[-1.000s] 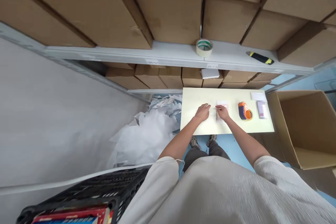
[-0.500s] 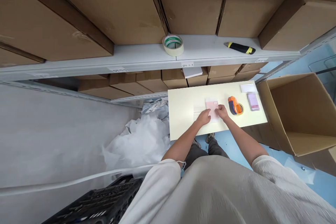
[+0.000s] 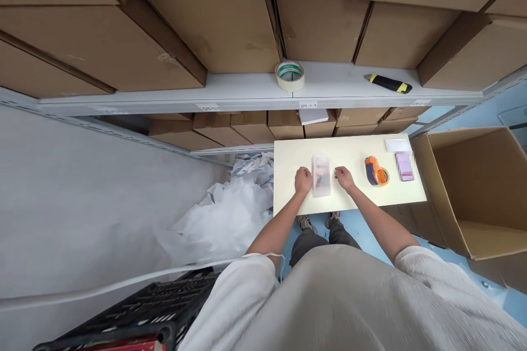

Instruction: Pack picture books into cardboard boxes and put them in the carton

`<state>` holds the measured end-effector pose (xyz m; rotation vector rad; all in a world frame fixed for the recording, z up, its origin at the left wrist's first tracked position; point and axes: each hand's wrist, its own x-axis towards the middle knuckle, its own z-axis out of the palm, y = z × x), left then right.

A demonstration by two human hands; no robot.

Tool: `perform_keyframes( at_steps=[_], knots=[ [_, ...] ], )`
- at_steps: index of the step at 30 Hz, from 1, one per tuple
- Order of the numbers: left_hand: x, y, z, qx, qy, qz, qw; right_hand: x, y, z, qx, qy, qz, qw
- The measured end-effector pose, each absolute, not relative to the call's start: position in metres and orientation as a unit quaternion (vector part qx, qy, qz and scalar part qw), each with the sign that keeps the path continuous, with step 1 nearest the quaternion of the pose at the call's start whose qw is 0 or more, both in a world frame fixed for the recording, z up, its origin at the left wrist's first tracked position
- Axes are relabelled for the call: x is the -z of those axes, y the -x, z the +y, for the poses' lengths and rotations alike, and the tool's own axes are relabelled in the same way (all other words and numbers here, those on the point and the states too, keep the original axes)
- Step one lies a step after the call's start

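Observation:
A flat pinkish packet, which looks like a phone case in a frosted sleeve [image 3: 321,176], lies on the cream tabletop [image 3: 288,159]; its surface is blurred. My left hand [image 3: 303,180] is curled closed by the packet's left edge, and whether anything is pinched in it is hidden. Off the packet's right side is my right hand [image 3: 345,177], its fingers bent and slightly apart, with nothing visible in them. Farther right, an orange and blue tape dispenser [image 3: 374,171] rests on the same top.
A purple packet [image 3: 405,166] and a white slip [image 3: 397,145] lie at the table's right end, beside an open carton [image 3: 473,175]. On the shelf [image 3: 329,79] are a tape roll [image 3: 290,77], a utility knife [image 3: 388,83] and boxes. White wrapping [image 3: 230,208] is heaped left.
Both hands have moved apart, away from the pink phone case they were touching. The packet looks paler and frosted now, without the clear camera cutout. The whole view has shifted slightly.

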<state>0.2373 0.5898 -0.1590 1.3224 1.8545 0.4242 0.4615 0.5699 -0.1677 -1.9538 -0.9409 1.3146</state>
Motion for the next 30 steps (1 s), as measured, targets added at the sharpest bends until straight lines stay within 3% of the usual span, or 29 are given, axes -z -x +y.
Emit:
perform_keyframes(
  at_steps=[10,19,30],
  knots=[
    [0.176,-0.229,0.575,-0.163,-0.475,0.71,0.494,0.182,-0.434,0.569,-0.451,0.786,-0.387,0.169],
    [0.186,-0.218,0.576,-0.197,-0.458,0.694,0.52,0.178,-0.402,0.587,-0.413,0.819,-0.372,0.142],
    [0.181,-0.143,0.585,-0.25,-0.634,0.651,0.335,0.176,-0.305,0.664,-0.448,0.772,-0.403,0.201]
  ],
)
